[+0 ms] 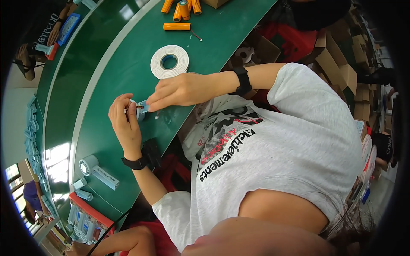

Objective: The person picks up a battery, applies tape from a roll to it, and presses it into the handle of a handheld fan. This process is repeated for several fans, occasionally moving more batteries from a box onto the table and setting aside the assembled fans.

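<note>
My left hand (124,116) curls its fingers around a light-blue plastic housing (140,114) with thin wires showing at its opening. From the other side, the fingertips of my right hand (175,90) pinch together at the housing's edge. Much of it is covered by my fingers, so its full shape cannot be made out. A short wire end with a pale tip (156,116) shows just below my right fingers. Close beyond my right hand lies a roll of white tape (157,64), flat on the green table (124,72).
Several orange cylindrical cells (182,12) lie at the top; one wired cell (177,27) is apart. A light-blue handheld fan (102,174) lies below left, near a red tray (96,209) of blue parts and another person's arm (124,243). Cardboard boxes (335,64) stand right.
</note>
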Demonstrator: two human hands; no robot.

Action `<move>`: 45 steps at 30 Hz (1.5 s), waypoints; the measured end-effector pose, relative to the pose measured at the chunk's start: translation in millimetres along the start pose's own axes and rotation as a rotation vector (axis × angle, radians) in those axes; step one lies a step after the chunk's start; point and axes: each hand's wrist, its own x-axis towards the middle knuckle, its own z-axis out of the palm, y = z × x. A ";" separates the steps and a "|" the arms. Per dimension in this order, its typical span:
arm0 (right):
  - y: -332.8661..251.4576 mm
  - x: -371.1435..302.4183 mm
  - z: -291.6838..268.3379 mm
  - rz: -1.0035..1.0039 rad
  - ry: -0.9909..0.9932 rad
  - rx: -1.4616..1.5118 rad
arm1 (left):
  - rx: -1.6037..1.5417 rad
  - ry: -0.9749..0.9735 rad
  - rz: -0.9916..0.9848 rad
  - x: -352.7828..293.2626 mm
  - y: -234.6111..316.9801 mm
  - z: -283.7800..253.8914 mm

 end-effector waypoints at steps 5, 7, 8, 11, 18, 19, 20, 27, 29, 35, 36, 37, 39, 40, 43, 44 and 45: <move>-12.9 2.7 9.4 0.103 -0.279 -0.328 | -0.165 -0.007 -0.114 -3.8 0.0 2.0; -11.9 5.3 10.2 0.136 -0.328 -0.295 | -0.137 0.003 -0.073 -2.8 -1.0 3.3; -11.8 5.5 9.8 0.182 -0.365 -0.266 | -0.141 -0.004 -0.066 -1.6 -0.4 4.2; -12.0 4.5 0.9 0.189 -0.343 -0.268 | -0.081 -0.054 -0.055 9.4 4.1 -1.4; -10.9 36.2 -23.4 0.321 -0.418 -0.249 | -0.498 -0.368 -0.086 44.3 14.1 -48.1; -7.8 53.4 -47.2 0.362 -0.613 -0.066 | -0.272 -0.626 -0.175 52.2 11.1 -53.3; -0.8 62.8 -67.0 0.407 -0.790 0.123 | -0.022 -0.877 -0.252 64.5 7.9 -58.6; 143.1 -3.8 -238.2 0.704 -0.089 -0.673 | 0.021 -0.557 -0.083 172.2 -69.1 -76.0; 138.6 28.2 -221.6 0.833 -0.191 -0.547 | 0.114 -0.310 -0.128 185.8 -137.8 -102.4; 129.4 24.4 -150.2 1.193 -0.198 -0.338 | 0.266 -0.073 -0.251 224.9 -270.9 -40.5; 127.8 16.8 -138.1 1.094 -0.188 -0.394 | 0.263 -0.095 -0.240 230.1 -238.6 -19.6; 127.7 3.5 -138.8 1.011 -0.168 -0.465 | 1.164 -0.148 -0.304 232.4 -141.1 12.0; 121.3 17.3 -121.2 0.982 -0.131 -0.399 | 0.891 -0.229 -0.079 228.0 -165.9 0.9; 118.4 16.1 -119.0 0.991 -0.103 -0.352 | 0.592 -0.297 0.075 217.5 -145.9 8.5; 124.2 -4.8 -109.2 0.922 0.012 -0.265 | 0.172 -0.736 0.368 159.8 -48.0 36.9; 136.4 11.2 -97.6 0.756 0.057 -0.187 | 0.092 -0.777 0.314 131.4 -35.2 20.3; 143.7 3.3 -106.4 0.681 0.120 -0.162 | -0.045 -0.859 0.345 124.5 -25.5 35.7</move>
